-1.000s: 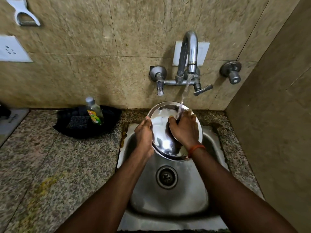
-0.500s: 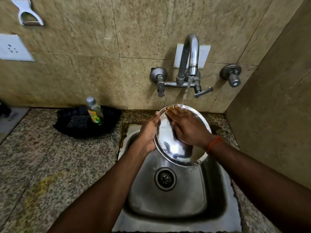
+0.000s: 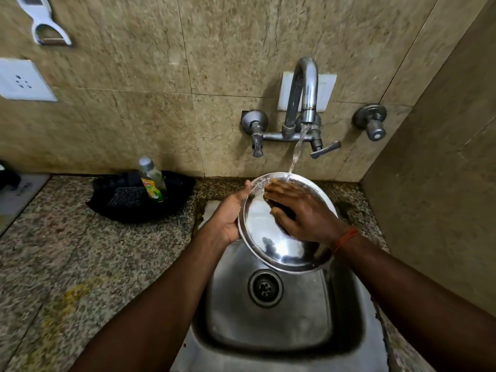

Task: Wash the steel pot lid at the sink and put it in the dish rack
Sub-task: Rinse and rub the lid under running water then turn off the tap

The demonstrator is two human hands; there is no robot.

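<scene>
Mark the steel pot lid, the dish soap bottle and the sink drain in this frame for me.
steel pot lid [image 3: 279, 245]: head view, on its bare shiny lower face.
dish soap bottle [image 3: 152, 185]: head view, on the body at the label.
sink drain [image 3: 265, 288]: head view, on the strainer's centre.

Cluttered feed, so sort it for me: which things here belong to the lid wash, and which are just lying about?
In the job: steel pot lid, left hand gripping its rim, right hand flat on it, running tap, sink.
Lying about: soap bottle, scrub pad, wall peeler, socket.

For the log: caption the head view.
Left hand holds steel pot lid under running tap; right hand pressed flat on it.
</scene>
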